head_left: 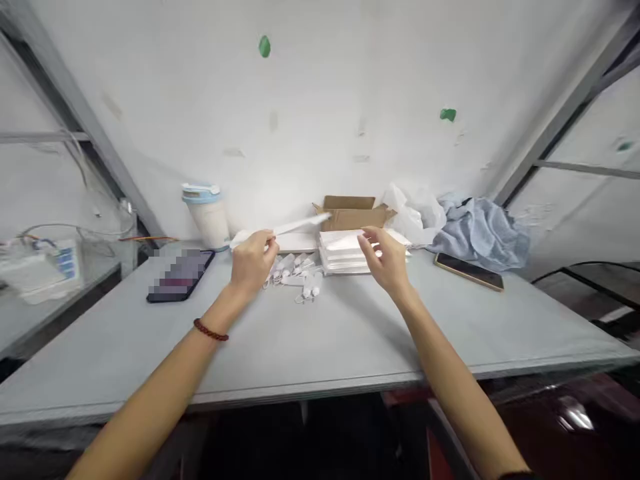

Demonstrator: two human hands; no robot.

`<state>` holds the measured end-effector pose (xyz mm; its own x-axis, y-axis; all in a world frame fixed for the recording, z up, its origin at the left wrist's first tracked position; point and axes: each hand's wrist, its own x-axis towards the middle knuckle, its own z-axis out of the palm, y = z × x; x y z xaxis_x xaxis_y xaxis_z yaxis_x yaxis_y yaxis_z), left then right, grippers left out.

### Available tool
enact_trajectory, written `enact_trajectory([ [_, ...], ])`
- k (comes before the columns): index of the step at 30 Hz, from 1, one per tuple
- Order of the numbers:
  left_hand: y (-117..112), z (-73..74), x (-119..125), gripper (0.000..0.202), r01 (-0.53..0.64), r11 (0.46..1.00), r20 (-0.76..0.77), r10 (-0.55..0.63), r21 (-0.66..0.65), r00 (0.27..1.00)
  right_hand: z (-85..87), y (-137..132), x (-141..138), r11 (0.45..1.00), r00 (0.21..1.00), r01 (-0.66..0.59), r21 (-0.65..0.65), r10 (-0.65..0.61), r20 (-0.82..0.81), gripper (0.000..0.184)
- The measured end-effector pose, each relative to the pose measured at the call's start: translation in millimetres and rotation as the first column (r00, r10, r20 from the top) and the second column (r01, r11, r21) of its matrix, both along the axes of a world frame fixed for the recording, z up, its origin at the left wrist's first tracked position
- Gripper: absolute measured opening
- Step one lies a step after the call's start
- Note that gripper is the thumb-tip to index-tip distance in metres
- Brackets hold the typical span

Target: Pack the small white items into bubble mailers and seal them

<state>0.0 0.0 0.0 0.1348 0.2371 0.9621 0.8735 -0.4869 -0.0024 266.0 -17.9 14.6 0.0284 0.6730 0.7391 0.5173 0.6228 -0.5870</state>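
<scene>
My left hand [253, 264] pinches a thin, flat white piece, perhaps folded card or paper [301, 224], which points right above the table. My right hand [387, 259] hovers at the right part of a stack of flat white pieces [343, 253]. Its thumb and forefinger are apart, and nothing shows between them. Whether the fingertips touch the stack I cannot tell. Between the hands lies a loose pile of small translucent white pieces with thin loops [297, 272]. Behind the stack stands an open brown cardboard box [353, 219].
On the left are a cup with a blue lid [207, 217] and a dark tablet or phone [181, 277], partly blurred. At right lie a phone [469, 271], a crumpled blue cloth [483, 233] and a white plastic bag [415, 213]. A white wall [320, 100] rises behind the grey table [310, 347].
</scene>
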Motion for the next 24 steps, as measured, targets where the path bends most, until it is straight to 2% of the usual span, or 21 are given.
enact_trajectory([
  [2,-10.1,0.0,1.9,0.013,0.006,0.999,-0.068,-0.003,0.032,0.998,-0.4,-0.7,-6.3,0.986,0.982,-0.133,-0.095,0.118,-0.149,0.042],
  [4,-19.0,-1.7,6.3,0.015,0.039,0.997,-0.147,-0.03,0.059,0.989,-1.1,-0.2,-10.3,0.937,0.933,-0.276,-0.212,0.208,-0.295,0.048],
  [6,-26.4,-5.3,13.6,0.015,0.105,0.992,-0.246,-0.083,0.076,0.966,-2.1,1.7,-10.6,0.817,0.845,-0.451,-0.359,0.261,-0.467,0.055],
  [7,-29.5,-7.5,18.0,0.015,0.147,0.986,-0.284,-0.118,0.082,0.952,-2.6,2.8,-9.4,0.76,0.82,-0.5,-0.416,0.26,-0.509,0.055],
  [9,-34.2,-11.2,25.7,0.014,0.241,0.967,-0.341,-0.2,0.084,0.919,-3.7,5.0,-5.2,0.689,0.814,-0.527,-0.497,0.241,-0.529,0.054],
  [11,-36.0,-12.0,28.7,0.014,0.311,0.949,-0.355,-0.274,0.05,0.894,-4.6,6.6,-0.2,0.664,0.838,-0.508,-0.549,0.233,-0.494,0.055],
  [13,-33.4,-9.0,24.0,0.015,0.298,0.954,-0.273,-0.291,-0.015,0.917,-5.0,7.6,3.9,0.653,0.85,-0.498,-0.57,0.238,-0.469,0.051],
  [14,-30.2,-6.0,18.6,0.015,0.252,0.966,-0.183,-0.257,-0.048,0.949,-5.0,7.9,5.3,0.653,0.852,-0.497,-0.572,0.241,-0.465,0.048],
  [16,-21.1,1.6,2.9,0.017,0.123,0.986,0.05,-0.118,-0.115,0.992,-4.7,8.2,7.0,0.661,0.851,-0.497,-0.563,0.246,-0.463,0.045],
  [18,-11.1,9.9,-16.0,0.024,0.048,0.98,0.258,0.003,-0.191,0.966,-4.1,8.1,7.6,0.67,0.855,-0.493,-0.556,0.256,-0.45,0.044],
  [19,-7.0,13.7,-25.0,0.032,0.065,0.967,0.363,0.03,-0.247,0.931,-3.7,7.8,7.7,0.67,0.859,-0.491,-0.556,0.268,-0.436,0.043],
  [20,-4.1,17.2,-32.9,0.039,0.133,0.937,0.471,0.038,-0.323,0.881,-3.5,7.4,7.7,0.668,0.864,-0.49,-0.561,0.285,-0.415,0.042],
  [21,-2.6,20.2,-39.3,0.044,0.241,0.878,0.576,0.047,-0.414,0.816,-3.4,6.7,7.5,0.667,0.873,-0.482,-0.568,0.305,-0.382,0.042],
  [23,-3.9,24.6,-46.3,0.045,0.468,0.684,0.717,0.117,-0.56,0.687,-3.7,5.0,6.0,0.705,0.918,-0.396,-0.589,0.325,-0.228,0.036],
  [24,-6.1,25.9,-46.8,0.041,0.528,0.59,0.733,0.168,-0.611,0.659,-4.2,3.7,4.3,0.75,0.947,-0.302,-0.589,0.309,-0.092,0.033],
])
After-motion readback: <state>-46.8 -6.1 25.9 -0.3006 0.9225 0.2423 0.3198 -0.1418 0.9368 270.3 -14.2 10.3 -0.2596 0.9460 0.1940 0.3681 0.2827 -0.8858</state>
